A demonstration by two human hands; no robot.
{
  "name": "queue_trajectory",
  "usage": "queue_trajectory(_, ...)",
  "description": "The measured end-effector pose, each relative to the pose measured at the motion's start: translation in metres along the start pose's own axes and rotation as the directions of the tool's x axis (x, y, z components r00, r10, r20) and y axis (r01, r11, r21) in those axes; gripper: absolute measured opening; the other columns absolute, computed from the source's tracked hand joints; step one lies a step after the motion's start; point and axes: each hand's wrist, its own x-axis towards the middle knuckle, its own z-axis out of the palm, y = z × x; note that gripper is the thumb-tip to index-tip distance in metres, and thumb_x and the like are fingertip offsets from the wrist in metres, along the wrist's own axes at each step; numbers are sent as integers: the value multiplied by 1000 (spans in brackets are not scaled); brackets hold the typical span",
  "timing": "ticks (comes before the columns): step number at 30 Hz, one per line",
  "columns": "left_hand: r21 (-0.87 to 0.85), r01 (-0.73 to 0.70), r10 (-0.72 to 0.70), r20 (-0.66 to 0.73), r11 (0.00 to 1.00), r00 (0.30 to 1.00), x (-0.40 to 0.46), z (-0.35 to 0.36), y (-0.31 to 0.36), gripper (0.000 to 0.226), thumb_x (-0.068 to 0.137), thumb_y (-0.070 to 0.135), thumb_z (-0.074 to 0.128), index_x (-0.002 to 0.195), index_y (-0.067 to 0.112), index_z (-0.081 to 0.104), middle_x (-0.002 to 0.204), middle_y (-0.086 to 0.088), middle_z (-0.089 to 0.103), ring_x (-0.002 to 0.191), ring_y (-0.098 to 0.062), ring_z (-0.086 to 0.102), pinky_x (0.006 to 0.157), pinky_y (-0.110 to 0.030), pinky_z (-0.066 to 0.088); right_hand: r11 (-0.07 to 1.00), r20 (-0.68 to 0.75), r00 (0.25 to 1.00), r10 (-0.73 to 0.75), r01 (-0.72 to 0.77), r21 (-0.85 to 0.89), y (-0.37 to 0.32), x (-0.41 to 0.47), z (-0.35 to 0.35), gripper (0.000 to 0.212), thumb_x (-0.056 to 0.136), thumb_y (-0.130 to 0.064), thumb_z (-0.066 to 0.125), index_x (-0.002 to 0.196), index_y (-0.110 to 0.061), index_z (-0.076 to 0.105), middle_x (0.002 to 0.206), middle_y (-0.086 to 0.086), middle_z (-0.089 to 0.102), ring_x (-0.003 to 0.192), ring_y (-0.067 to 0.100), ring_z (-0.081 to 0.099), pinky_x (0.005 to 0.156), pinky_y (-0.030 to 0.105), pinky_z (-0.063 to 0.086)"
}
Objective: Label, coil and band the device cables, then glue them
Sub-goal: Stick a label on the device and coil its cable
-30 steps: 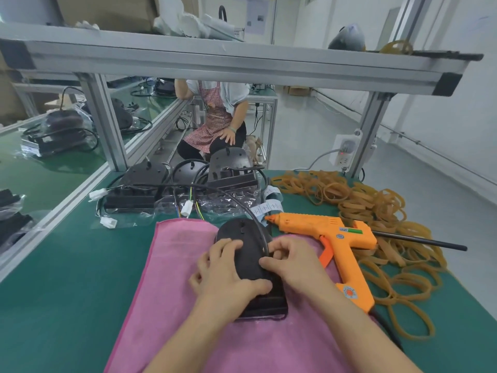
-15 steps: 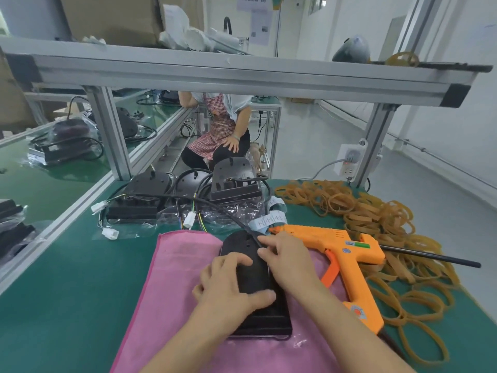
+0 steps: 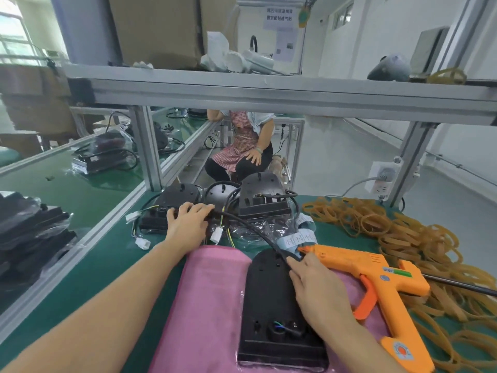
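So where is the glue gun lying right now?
In the head view, the orange glue gun lies on the person's right side, partly on the pink cloth, between the black device and the rubber bands.

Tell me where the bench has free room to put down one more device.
Bare green mat lies left of the pink cloth, up to the rail. The cloth's left half is also free. It is crowded behind, among the devices and cables, and right, with glue gun and rubber bands.
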Motion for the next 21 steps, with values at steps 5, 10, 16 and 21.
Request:
queue_trajectory(5,125,-9,28,-152,992,988,9,-19,-17,30,99,40,47,122,33,64,120,2,63,120,-23,45,103,-40,23,1000,13,1000,15,-15,-4,-1,-1,-1,39,104,-34,32,141,-31,45,112,-2,47,102,18,55,81,33,46)
queue_trajectory(10,-442,13,-97,-168,897,981,-8,-51,2,22,95,17,57,112,15,70,82,-7,66,74,-25,61,68,-32,46,1000,14,1000,17,-17,-24,-2,-1,-1,38,104,-33,32,139,-29,46,109,0,47,100,22,55,78,34,45)
queue_trajectory(16,-816,422,-144,509,-396,849,-58,-62,50,38,99,-4,34,129,13,52,48,-3,41,27,-5,30,30,-10,24,1000,30,1000,7,-6,-25,-2,-3,-4,36,104,-30,33,135,-24,48,112,3,48,102,23,54,80,33,44)
queue_trajectory(21,-652,211,-263,550,-728,793,-105,-49,80,49,100,-6,25,144,11,37,66,-4,31,26,-7,34,32,-9,27,990,3,1000,-1,2,-138,-13,-7,-20,39,102,-36,36,137,-22,42,131,1,42,119,22,41,95,33,35)
